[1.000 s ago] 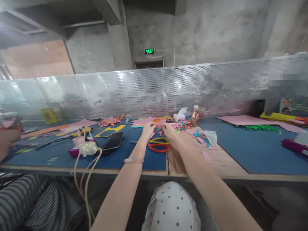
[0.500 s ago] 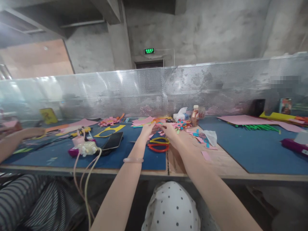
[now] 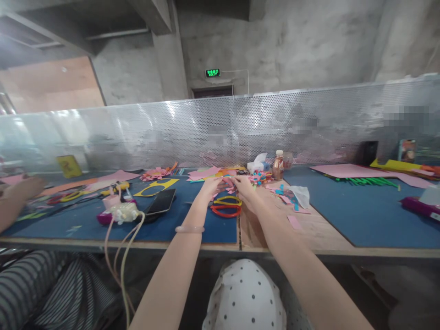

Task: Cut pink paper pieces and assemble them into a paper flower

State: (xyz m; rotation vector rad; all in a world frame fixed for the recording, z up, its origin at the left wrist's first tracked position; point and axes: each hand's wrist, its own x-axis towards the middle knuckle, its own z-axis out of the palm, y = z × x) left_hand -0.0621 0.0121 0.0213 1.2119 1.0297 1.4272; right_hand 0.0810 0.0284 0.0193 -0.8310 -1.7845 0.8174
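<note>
My left hand (image 3: pixel 211 186) and my right hand (image 3: pixel 244 187) are held out in front of me over the table, close together. Between their fingertips is a small piece of pink paper (image 3: pixel 227 181), pinched from both sides; the fingers partly hide it. Just below the hands lies a pair of scissors (image 3: pixel 227 212) with one red and one yellow handle loop, blades pointing left. Behind my hands are sheets of pink paper (image 3: pixel 205 172). A cluster of colourful paper pieces (image 3: pixel 260 177) sits right of my right hand.
Left are a black phone (image 3: pixel 161 201), a power strip (image 3: pixel 126 211) with hanging cables and a cut-out yellow sheet (image 3: pixel 161 185). At the back right stand a bottle (image 3: pixel 278 166) and a tissue pack (image 3: pixel 258 163). A co-worker's hand (image 3: pixel 25 188) is far left. Perforated metal panel (image 3: pixel 172 133) behind.
My hands have drawn slightly apart at the fingertips, and more of the pink paper shows between them. At far left, the co-worker's hand has moved left, uncovering another pair of scissors.
</note>
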